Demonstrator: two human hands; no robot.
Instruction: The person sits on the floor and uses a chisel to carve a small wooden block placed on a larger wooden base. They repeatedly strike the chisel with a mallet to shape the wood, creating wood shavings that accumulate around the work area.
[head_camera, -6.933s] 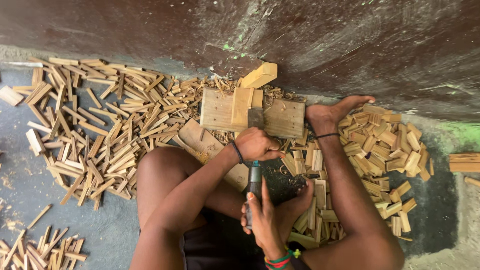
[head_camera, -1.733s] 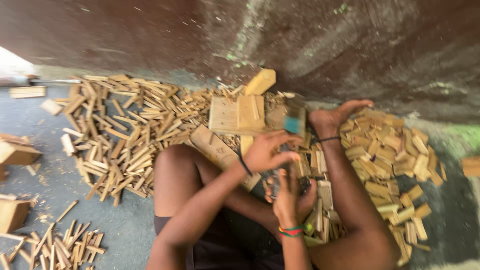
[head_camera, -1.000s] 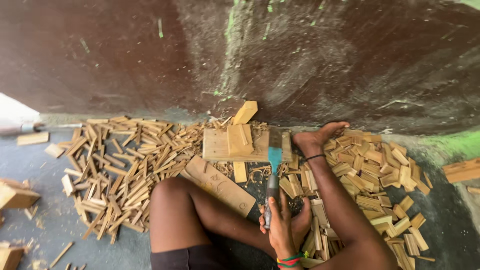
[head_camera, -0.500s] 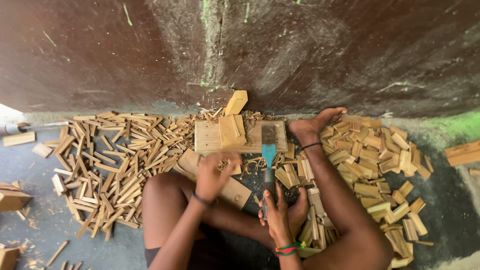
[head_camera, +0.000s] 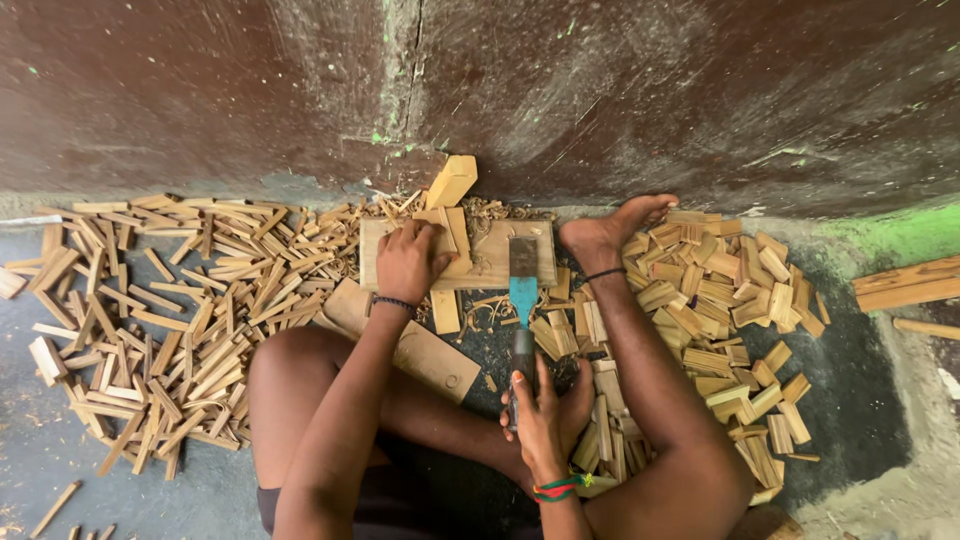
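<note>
Your left hand (head_camera: 408, 262) presses fingers-down on a small pale upright wooden piece (head_camera: 447, 243) standing on the flat rectangular wooden block (head_camera: 490, 262) at the centre of the frame, gripping that piece from its left side. Your right hand (head_camera: 545, 410), lower centre, is clenched around the dark handle of a blue-shanked flat chisel (head_camera: 522, 300); its blade lies on the block just right of the held piece, near the block's right edge.

The block sits close against the foot of the dark stained wall (head_camera: 600, 90), with a pale wooden offcut (head_camera: 452, 180) leaning at its far edge, so there is little room above it. Your bare foot (head_camera: 610, 232) rests touching the block's right end, closing that side. A long flat board (head_camera: 415, 345) lies angled below the block, beside your knee.

A wide heap of thin split wooden sticks (head_camera: 170, 300) fills the left of the frame, and a pile of short squared wooden blocks (head_camera: 720, 310) crowds the right. Bare grey floor (head_camera: 860, 400) shows at the far right and the lower left.
</note>
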